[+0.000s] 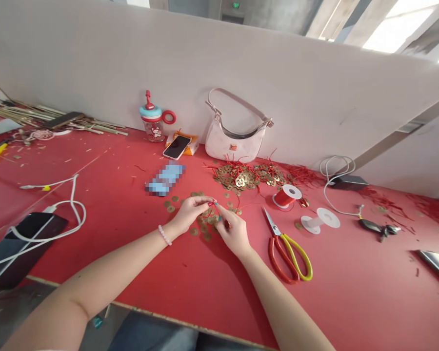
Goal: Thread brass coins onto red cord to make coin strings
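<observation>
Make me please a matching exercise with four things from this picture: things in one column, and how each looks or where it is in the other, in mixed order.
Column 1
1. Cup
2. Bracelet
3. Scissors
4. Bag

Column 2
A. One handle red, the other yellow
B. Pale, with its strap up against the wall
C. Around the left wrist
D. Light blue top, red ring at the side

Right pairs: 1-D, 2-C, 3-A, 4-B
</observation>
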Demonstrator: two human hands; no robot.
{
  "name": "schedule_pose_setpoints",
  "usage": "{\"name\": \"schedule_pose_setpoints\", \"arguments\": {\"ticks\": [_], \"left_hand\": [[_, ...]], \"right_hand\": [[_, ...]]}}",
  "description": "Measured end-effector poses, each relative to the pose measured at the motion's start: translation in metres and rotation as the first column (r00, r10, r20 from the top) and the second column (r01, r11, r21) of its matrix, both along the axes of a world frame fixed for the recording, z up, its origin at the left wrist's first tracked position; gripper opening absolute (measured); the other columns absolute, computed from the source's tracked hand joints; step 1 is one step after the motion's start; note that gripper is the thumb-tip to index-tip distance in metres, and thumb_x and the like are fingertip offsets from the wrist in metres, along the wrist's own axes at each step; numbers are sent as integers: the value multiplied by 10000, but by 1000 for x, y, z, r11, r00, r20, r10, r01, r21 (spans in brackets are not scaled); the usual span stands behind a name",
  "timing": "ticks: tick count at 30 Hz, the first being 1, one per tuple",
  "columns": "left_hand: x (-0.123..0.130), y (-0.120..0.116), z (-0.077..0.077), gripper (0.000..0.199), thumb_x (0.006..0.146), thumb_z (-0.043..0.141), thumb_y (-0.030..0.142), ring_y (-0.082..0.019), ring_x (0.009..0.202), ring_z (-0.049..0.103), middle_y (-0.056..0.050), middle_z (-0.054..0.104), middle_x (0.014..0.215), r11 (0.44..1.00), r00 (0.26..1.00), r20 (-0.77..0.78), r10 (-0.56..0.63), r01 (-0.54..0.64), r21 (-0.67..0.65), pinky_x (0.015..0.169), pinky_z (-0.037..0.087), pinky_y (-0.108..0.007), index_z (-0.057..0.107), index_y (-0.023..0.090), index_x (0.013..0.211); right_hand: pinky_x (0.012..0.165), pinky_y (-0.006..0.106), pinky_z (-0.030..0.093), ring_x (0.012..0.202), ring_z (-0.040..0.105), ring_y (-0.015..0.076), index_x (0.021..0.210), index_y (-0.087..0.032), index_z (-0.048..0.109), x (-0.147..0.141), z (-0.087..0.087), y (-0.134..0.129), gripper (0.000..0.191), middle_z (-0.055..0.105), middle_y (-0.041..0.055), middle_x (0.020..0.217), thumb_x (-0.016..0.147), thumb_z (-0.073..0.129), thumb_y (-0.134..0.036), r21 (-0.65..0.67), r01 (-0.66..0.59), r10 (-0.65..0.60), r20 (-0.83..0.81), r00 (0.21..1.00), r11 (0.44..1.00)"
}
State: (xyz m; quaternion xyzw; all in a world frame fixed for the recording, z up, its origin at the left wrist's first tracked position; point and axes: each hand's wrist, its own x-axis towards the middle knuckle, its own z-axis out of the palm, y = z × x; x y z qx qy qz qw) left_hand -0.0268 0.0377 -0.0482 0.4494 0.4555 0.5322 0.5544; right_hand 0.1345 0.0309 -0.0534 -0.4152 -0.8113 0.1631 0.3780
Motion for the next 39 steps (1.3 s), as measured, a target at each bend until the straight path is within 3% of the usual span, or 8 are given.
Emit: {"name": "schedule_pose_setpoints", "arguments": {"ticks": [12, 15, 20, 23, 26, 34, 39], "left_hand": [[-1, 1, -4, 250, 717, 593, 257, -163, 772, 569, -87, 662, 874, 1000, 1000, -21, 0, -1, -20, 623, 421, -240, 679, 131, 915], [-2, 0, -3, 256, 714, 608, 270, -169, 768, 576, -85, 663, 859, 1000, 1000, -17, -11, 11, -19, 634, 432, -252, 679, 134, 920], [-2, -3, 0, 275, 718, 640, 317, -193, 854, 578, -90, 659, 902, 997, 997, -11, -74, 74, -5, 711, 455, -280, 677, 145, 930], [-1, -4, 2, 232, 726, 640, 320, -196, 919, 569, -95, 627, 1018, 994, 994, 1, -111, 111, 17, 769, 458, -288, 681, 152, 880], [-1, -5, 2, 188, 731, 633, 292, -190, 962, 556, -92, 565, 1115, 989, 990, 5, -140, 139, 54, 818, 451, -292, 678, 152, 848], [0, -3, -7, 170, 738, 628, 282, -170, 899, 553, -74, 552, 998, 983, 985, -111, -133, 145, 111, 771, 458, -272, 658, 154, 846], [2, -3, -8, 178, 754, 613, 276, -179, 903, 561, -87, 564, 999, 970, 972, -181, -150, 180, 163, 748, 466, -266, 667, 147, 864]], "right_hand": [[527, 226, 424, 501, 467, 109, 1128, -159, 598, 1, 1, 2, 473, 534, -10, 585, 697, 412, -98, -88, -52, 52, -6, 999, 995], [522, 228, 428, 499, 473, 108, 1122, -190, 593, 2, 1, 1, 435, 557, -12, 609, 740, 396, -120, -175, -48, 32, -96, 995, 983], [575, 252, 469, 599, 541, 126, 953, -189, 595, -1, 2, 3, 231, 621, 21, 738, 808, 417, -206, -283, 12, -100, -299, 949, 959], [668, 273, 495, 736, 588, 144, 931, -191, 572, -4, 3, 5, 178, 638, 49, 870, 803, 452, -215, -312, -37, -78, -346, 935, 949], [660, 270, 506, 766, 601, 149, 953, -199, 560, -6, 3, 6, 178, 633, 54, 903, 802, 468, -228, -353, -100, -43, -377, 925, 930], [639, 279, 519, 743, 614, 154, 995, -214, 589, -6, -1, 5, 211, 650, 62, 923, 819, 493, -279, -368, -168, -11, -438, 899, 915], [671, 279, 515, 753, 618, 162, 901, -182, 624, -4, 0, 5, 181, 661, 60, 851, 777, 562, -299, -371, -86, -96, -446, 890, 924]]}}
